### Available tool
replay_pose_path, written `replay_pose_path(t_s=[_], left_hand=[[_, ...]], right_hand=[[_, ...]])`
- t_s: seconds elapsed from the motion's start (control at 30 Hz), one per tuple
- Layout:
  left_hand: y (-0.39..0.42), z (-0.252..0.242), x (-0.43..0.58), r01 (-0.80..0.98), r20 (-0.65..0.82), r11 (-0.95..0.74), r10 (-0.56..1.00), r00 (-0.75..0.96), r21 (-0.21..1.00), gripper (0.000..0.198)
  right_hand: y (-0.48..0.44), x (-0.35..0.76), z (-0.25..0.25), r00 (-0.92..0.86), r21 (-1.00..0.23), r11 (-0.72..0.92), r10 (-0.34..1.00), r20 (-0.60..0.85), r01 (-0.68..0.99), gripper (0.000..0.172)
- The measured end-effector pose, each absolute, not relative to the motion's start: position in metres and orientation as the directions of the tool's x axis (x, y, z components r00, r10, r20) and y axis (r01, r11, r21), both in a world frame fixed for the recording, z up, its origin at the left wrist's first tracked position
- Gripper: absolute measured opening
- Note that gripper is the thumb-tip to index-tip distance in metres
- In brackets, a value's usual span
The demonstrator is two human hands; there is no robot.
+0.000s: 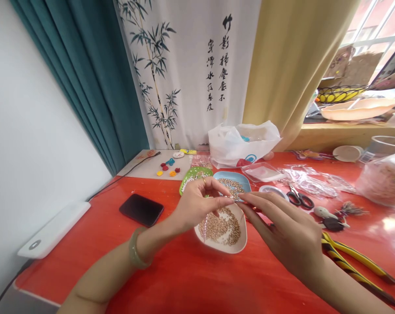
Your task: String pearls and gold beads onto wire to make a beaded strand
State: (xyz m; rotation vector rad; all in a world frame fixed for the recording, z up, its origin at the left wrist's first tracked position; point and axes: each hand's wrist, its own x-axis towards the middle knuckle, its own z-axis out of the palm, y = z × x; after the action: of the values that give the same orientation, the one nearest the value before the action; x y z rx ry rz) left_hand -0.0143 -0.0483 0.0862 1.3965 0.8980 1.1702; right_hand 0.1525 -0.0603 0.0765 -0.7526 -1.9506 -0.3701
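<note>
Over a white bowl (243, 244) of small gold beads (217, 227), my two hands meet fingertip to fingertip. My left hand (197, 203), with a green bangle on its wrist, is closed in a pinch of thumb and forefinger. Opposite it, my right hand (282, 222) is closed too, its fingers long and pressed together. Whatever sits between the fingertips is too small to name. A pale pink beaded strand (205, 229) shows in the bowl below my left hand. Just behind stand a blue dish (243, 178) with more gold beads and a green dish (204, 171) with pale beads.
A black phone (141, 209) lies left on the red table (171, 279). To the right are scissors (300, 199), a keyring (332, 223), yellow-and-black pliers (357, 261) and clear plastic packets (308, 181). A white plastic bag (228, 141) stands at the back. A white power strip (55, 229) borders the left wall.
</note>
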Motion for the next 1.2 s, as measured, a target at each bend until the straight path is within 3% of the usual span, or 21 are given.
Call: replay_pose_path(t_s=[0.23, 0.4, 0.6, 0.8, 0.87, 1.03, 1.2], left_hand=[[-0.048, 0.085, -0.012, -0.086, 0.194, -0.179, 0.953, 0.233, 0.980, 0.018], [-0.049, 0.087, -0.012, -0.059, 0.213, -0.205, 0.953, 0.217, 0.977, 0.019], [-0.050, 0.083, -0.012, -0.039, 0.263, -0.261, 0.944, 0.199, 0.965, 0.017], [-0.051, 0.082, -0.012, -0.019, 0.313, -0.316, 0.926, 0.212, 0.949, 0.013], [-0.052, 0.081, -0.012, -0.013, 0.309, -0.313, 0.928, 0.211, 0.950, 0.013], [-0.052, 0.080, -0.012, -0.006, 0.301, -0.306, 0.934, 0.193, 0.952, 0.016], [-0.053, 0.080, -0.011, 0.014, 0.297, -0.305, 0.937, 0.185, 0.952, 0.016]], right_hand=[[-0.061, 0.155, 0.083, -0.282, -0.377, 0.735, 0.600, 0.749, 0.564, 0.007], [-0.060, 0.156, 0.090, -0.226, -0.595, 0.620, 0.765, 0.603, 0.511, 0.008], [-0.057, 0.159, 0.088, -0.212, -0.672, 0.525, 0.844, 0.493, 0.523, 0.015], [-0.057, 0.161, 0.089, -0.237, -0.582, 0.581, 0.794, 0.560, 0.569, 0.011], [-0.057, 0.161, 0.087, -0.250, -0.493, 0.618, 0.743, 0.621, 0.612, 0.012], [-0.060, 0.160, 0.083, -0.356, -0.133, 0.723, 0.481, 0.801, 0.677, 0.017], [-0.060, 0.160, 0.081, -0.410, -0.004, 0.720, 0.400, 0.820, 0.694, 0.013]])
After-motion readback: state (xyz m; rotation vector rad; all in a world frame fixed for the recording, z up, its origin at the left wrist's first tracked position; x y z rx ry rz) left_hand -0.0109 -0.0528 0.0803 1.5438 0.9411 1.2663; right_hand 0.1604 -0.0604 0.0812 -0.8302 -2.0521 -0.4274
